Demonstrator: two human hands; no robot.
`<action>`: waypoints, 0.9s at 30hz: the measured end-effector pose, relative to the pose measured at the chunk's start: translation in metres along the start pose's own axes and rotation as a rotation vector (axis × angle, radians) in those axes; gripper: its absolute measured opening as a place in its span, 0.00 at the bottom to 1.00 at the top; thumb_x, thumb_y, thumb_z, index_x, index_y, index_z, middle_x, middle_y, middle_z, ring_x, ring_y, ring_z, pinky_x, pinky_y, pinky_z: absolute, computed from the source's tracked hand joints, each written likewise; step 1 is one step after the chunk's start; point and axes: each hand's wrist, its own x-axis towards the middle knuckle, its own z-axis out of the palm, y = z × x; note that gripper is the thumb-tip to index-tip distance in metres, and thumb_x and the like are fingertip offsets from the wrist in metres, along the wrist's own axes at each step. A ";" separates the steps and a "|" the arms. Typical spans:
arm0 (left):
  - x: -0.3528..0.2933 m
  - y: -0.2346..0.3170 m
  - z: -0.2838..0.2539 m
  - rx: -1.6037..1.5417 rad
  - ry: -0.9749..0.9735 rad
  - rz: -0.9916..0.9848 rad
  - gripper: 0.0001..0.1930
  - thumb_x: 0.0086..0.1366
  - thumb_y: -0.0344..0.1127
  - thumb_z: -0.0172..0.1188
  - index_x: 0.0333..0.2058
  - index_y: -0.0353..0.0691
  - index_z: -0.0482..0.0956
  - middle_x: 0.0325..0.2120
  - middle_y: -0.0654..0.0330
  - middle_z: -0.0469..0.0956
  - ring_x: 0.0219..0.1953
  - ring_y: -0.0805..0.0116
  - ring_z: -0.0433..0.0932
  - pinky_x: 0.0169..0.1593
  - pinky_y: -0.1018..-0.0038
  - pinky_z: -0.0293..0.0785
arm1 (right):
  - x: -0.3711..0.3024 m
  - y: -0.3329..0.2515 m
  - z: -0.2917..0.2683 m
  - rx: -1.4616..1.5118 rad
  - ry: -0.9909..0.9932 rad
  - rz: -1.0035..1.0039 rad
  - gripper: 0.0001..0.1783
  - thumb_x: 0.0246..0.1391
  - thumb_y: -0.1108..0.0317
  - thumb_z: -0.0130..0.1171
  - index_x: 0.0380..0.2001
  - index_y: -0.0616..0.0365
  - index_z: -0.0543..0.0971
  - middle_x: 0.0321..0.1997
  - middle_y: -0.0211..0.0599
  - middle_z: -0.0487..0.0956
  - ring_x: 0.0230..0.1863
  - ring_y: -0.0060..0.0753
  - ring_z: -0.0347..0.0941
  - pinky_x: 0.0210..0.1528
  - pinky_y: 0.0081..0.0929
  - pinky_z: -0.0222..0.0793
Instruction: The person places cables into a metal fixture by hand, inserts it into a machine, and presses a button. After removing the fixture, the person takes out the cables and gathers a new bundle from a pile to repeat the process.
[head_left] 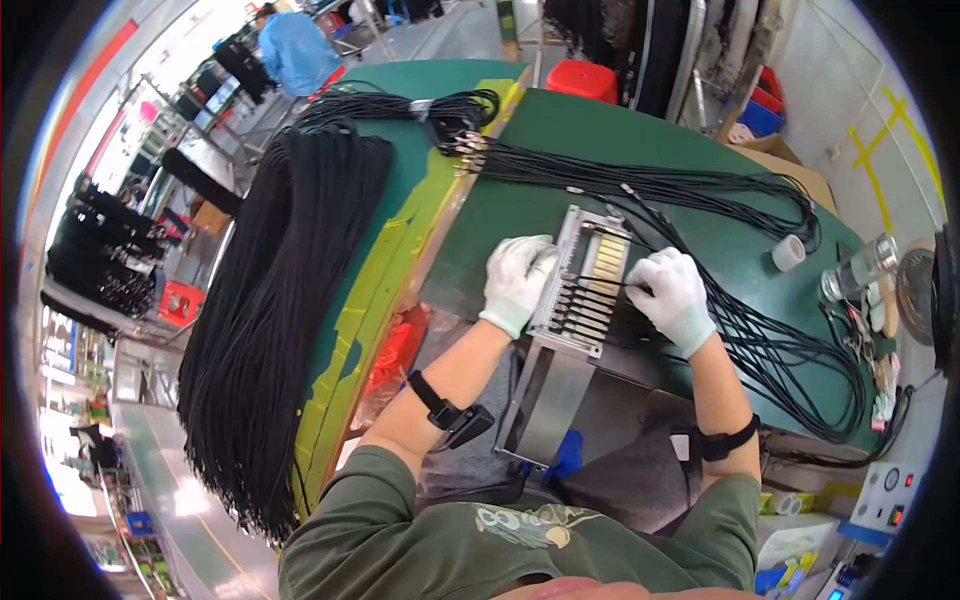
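Our left hand (517,280) lay flat, gloved fingers together, on the left edge of the metal fixture (585,290) at centre. Our right hand (672,295) pinched a black cable (600,283) across its slots — bare green table (560,140) lay open toward twelve o'clock.

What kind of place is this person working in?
Most likely a cable assembly workshop. Gloved hands, left hand and right hand, work at a metal jig on a green workbench, beside a bundle of black cables.

Metal jig (585,290) on table (560,140), cable pile (275,300) left.
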 end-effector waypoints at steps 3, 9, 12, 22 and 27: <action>0.002 0.001 0.003 -0.026 -0.023 -0.042 0.12 0.65 0.37 0.60 0.43 0.36 0.84 0.40 0.53 0.84 0.46 0.55 0.80 0.54 0.64 0.74 | -0.002 0.000 0.000 0.001 0.099 -0.056 0.07 0.42 0.65 0.67 0.21 0.48 0.77 0.24 0.28 0.75 0.35 0.40 0.72 0.38 0.38 0.66; 0.002 0.011 0.004 -0.060 -0.062 -0.032 0.12 0.65 0.37 0.61 0.42 0.36 0.85 0.41 0.53 0.84 0.47 0.54 0.80 0.53 0.64 0.75 | -0.006 -0.002 -0.004 -0.010 0.030 -0.050 0.04 0.44 0.64 0.66 0.23 0.47 0.80 0.24 0.27 0.76 0.37 0.38 0.73 0.39 0.36 0.66; 0.003 0.021 0.004 0.010 -0.165 0.088 0.12 0.63 0.40 0.62 0.43 0.47 0.87 0.53 0.49 0.78 0.56 0.47 0.73 0.61 0.56 0.67 | -0.003 -0.006 -0.002 -0.002 -0.024 -0.014 0.04 0.45 0.63 0.66 0.25 0.47 0.81 0.25 0.28 0.77 0.37 0.39 0.73 0.40 0.37 0.66; 0.004 0.042 0.010 0.325 -0.412 0.241 0.16 0.56 0.54 0.67 0.44 0.64 0.88 0.62 0.45 0.68 0.66 0.38 0.61 0.70 0.42 0.49 | 0.004 0.020 0.008 -0.132 0.270 0.118 0.12 0.46 0.55 0.69 0.31 0.49 0.84 0.35 0.32 0.82 0.46 0.45 0.74 0.48 0.39 0.68; 0.004 0.037 0.013 0.258 -0.372 0.232 0.14 0.56 0.51 0.67 0.42 0.66 0.89 0.63 0.48 0.69 0.65 0.38 0.63 0.69 0.41 0.51 | 0.010 0.047 0.013 -0.284 0.104 0.276 0.09 0.47 0.56 0.68 0.25 0.47 0.82 0.29 0.30 0.80 0.41 0.41 0.73 0.43 0.40 0.67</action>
